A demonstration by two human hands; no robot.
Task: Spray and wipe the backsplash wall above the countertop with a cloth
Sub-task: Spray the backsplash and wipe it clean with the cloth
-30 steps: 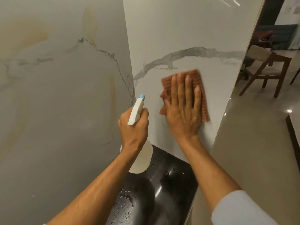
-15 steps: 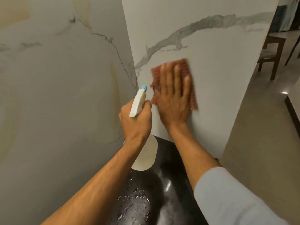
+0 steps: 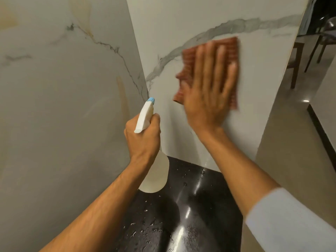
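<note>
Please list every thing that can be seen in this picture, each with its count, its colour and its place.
cloth: one, reddish-brown, flat against the right wall panel
spray bottle: one, white with blue nozzle, centre, above the countertop
marble wall panels: two, white with grey veins, meeting at a corner
countertop: one, black, wet with droplets, bottom centre
chairs: at least two, dark, far right
left hand: one, gripping the bottle
right hand: one, open, pressing the cloth

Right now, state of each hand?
Left hand: closed around the spray bottle.
Right hand: open and flat, pressing the cloth against the backsplash wall.
</note>
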